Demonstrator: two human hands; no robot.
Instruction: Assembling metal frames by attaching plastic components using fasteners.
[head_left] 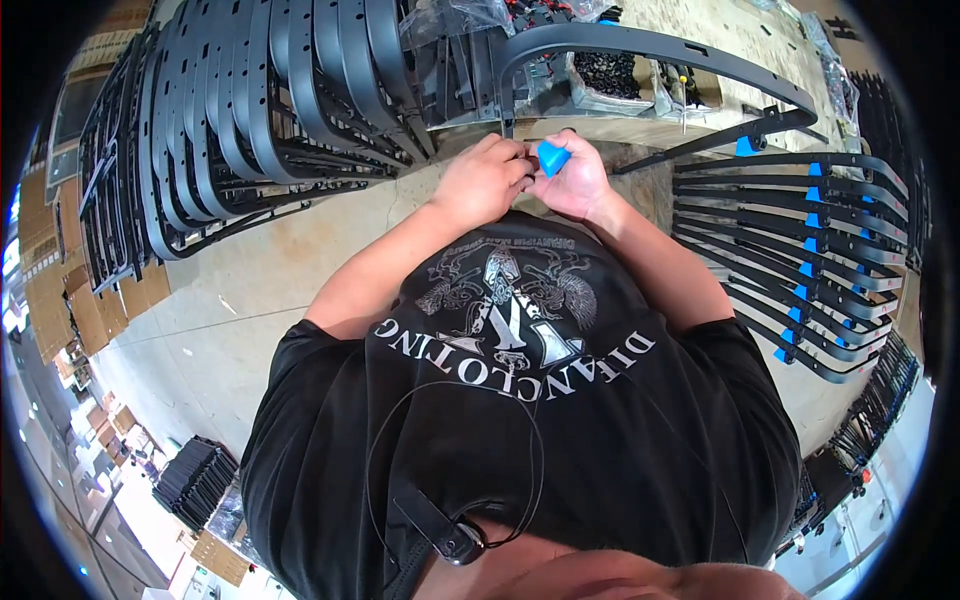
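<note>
Close together at the front edge of the workbench, both my hands meet in front of my chest. My left hand [482,183] has its fingers curled round something small and dark that they mostly hide. A small blue plastic piece [552,158] is held in the fingers of my right hand [580,185], whose palm faces up. Just beyond the fingertips comes down one end of a black bent tube frame [640,42], which lies across the bench and curves round to the right. Another blue piece [745,147] sits on its far right part.
Many black curved frames [230,110] stand stacked on the left. More black frames with blue pieces [800,260] are racked on the right. On the workbench [630,128] are an open box of small black parts [607,75], a thin yellow-tipped tool [684,95] and plastic bags.
</note>
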